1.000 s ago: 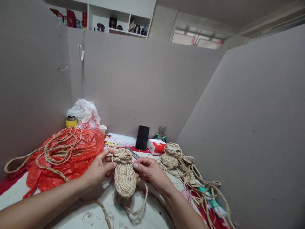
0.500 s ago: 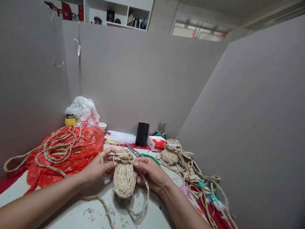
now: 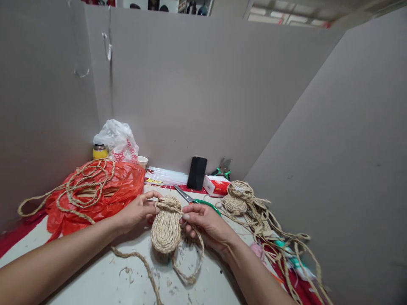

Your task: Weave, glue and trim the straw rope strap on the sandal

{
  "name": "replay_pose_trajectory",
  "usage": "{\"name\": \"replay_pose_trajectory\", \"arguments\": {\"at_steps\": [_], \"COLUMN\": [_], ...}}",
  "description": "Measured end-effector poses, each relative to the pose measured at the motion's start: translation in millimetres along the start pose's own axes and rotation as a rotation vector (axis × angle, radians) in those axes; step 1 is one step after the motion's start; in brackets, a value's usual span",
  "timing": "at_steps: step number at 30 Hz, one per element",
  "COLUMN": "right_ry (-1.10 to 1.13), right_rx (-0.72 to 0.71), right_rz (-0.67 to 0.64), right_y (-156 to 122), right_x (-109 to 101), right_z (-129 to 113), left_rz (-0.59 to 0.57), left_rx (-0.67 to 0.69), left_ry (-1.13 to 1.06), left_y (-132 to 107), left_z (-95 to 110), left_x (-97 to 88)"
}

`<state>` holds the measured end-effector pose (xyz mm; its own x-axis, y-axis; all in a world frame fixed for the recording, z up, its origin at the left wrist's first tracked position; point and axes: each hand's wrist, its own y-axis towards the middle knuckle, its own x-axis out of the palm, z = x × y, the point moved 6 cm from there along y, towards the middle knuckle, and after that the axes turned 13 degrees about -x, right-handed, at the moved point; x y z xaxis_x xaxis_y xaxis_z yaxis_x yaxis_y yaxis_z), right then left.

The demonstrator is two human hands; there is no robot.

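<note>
A small slipper woven of braided straw [image 3: 165, 233] is held up over the table between both hands, its rounded sole end toward me and a raised band across its far part. My left hand [image 3: 140, 212] pinches the slipper's left edge by the band. On the opposite edge, my right hand [image 3: 203, 222] grips it between thumb and fingers. A loop of braided straw cord [image 3: 192, 277] hangs from beneath the slipper and passes by the right hand. Just behind the right hand lie scissors [image 3: 184, 195] with green handles, partly hidden by it.
On the left, a coiled straw braid [image 3: 87, 186] lies on a red plastic bag [image 3: 127, 182]. A phone [image 3: 197, 173] leans at the back beside a red-white box [image 3: 218, 186] and pliers [image 3: 224, 169]. Another woven piece [image 3: 235, 203] with tangled cords lies right. Grey partitions [image 3: 203, 89] enclose the table.
The view has tipped down and shifted slightly left. The slipper's near end now looks tilted a little farther up toward the hands, and both hands keep their hold on its edges.
</note>
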<state>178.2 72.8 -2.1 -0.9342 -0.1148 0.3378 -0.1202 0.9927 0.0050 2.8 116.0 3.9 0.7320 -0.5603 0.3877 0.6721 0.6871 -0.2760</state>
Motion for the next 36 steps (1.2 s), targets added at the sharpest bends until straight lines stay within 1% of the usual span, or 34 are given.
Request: {"name": "replay_pose_trajectory", "arguments": {"at_steps": [7,10,16,19,24,28,31,36], "right_ry": [0.050,0.088,0.112,0.104,0.089,0.071,0.056,0.062], "right_rx": [0.023,0.014,-0.004,0.000,-0.007,-0.001,-0.009,-0.028], "right_rz": [-0.052,-0.093,-0.189,-0.230,-0.242,-0.235,-0.239,-0.244], "right_y": [-1.9,-2.7,-4.3,-6.6,-8.0,-7.1,-6.8,-7.3], "right_x": [6.9,11.1,17.7,20.7,20.5,17.7,16.9,18.1], "right_z": [-1.3,-3.7,-6.2,-7.0,-7.4,-6.5,-6.4,-3.8], "left_rz": [-0.105,-0.122,-0.148,-0.157,-0.173,-0.154,-0.152,-0.160], "left_rx": [-0.007,-0.026,0.015,0.002,-0.007,0.016,0.027,0.026], "left_ry": [-0.004,-0.039,-0.042,-0.036,-0.024,-0.006,-0.016,-0.050], "left_y": [-4.5,-6.7,-10.5,-12.4,-14.6,-13.4,-12.4,-14.2], "left_z": [3.7,4.2,9.3,8.6,5.5,6.2,6.1,4.1], "left_x": [8.3,11.1,15.9,19.3,23.0,20.3,19.5,23.1]}}
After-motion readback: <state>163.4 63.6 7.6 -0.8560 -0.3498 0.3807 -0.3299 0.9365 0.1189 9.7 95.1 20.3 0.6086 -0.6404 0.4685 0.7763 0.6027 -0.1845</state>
